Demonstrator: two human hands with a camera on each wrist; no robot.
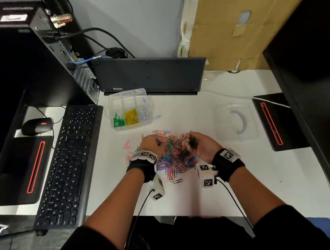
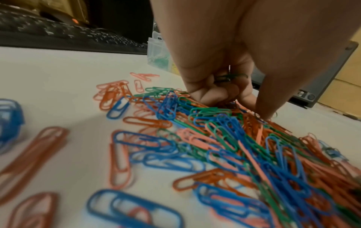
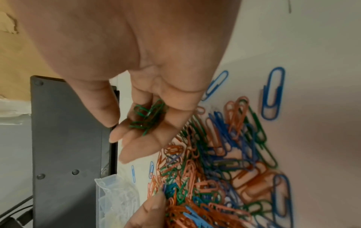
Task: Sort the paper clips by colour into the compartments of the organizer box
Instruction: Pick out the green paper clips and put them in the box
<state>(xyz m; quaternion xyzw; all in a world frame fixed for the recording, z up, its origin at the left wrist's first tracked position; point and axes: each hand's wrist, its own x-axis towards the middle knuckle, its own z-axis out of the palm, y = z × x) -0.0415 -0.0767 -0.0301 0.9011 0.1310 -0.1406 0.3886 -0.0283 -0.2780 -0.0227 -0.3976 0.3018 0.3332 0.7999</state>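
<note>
a heap of mixed paper clips (image 1: 173, 156) in blue, orange, pink and green lies on the white desk (image 1: 244, 177), near the middle of its front half, with strays scattered round it. the left hand (image 1: 152, 144) is down on the left part of the heap, fingers curled under; the left wrist view shows a few dark green clips (image 2: 230, 77) tucked inside those curled fingers (image 2: 207, 92), the thumb tip touching the heap. the right hand (image 1: 202, 145) is held palm up just above the heap's right side, its fingers cupped round a small bunch of green clips (image 3: 148, 115) lying in the palm.

the clear organizer box (image 1: 132, 125) sits behind the heap, toward the back of the desk, well apart from both hands. its front row holds green clips (image 1: 118, 121) in the left compartment, yellow clips (image 1: 130, 116) in the middle one and white clips (image 1: 144, 113) in the right one. one blue clip (image 1: 144, 100) lies in the back right compartment, and another blue one (image 1: 157, 117) lies on the desk just beside the box's right wall.

a black keyboard (image 1: 68, 165) lies along the desk's left edge, and a clear plastic lid (image 1: 235, 122) rests toward the right.
</note>
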